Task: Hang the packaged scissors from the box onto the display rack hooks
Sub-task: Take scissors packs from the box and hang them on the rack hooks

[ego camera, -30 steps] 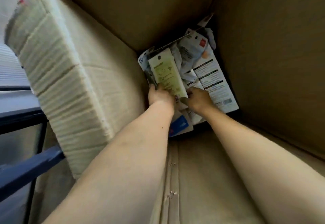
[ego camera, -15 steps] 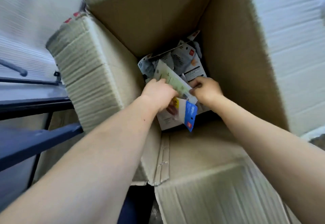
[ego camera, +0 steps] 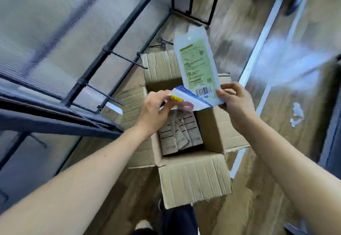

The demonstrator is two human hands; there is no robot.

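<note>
Observed at frame centre above the open box (ego camera: 193,177): right hand (ego camera: 234,100) pinching the lower corner of an upright green-backed package (ego camera: 197,68), left hand (ego camera: 155,109) gripping a blue-edged package (ego camera: 191,100) lying crosswise below it; further packages (ego camera: 180,135) stacked inside the box; rack hooks (ego camera: 127,59) projecting at left of centre.
</note>
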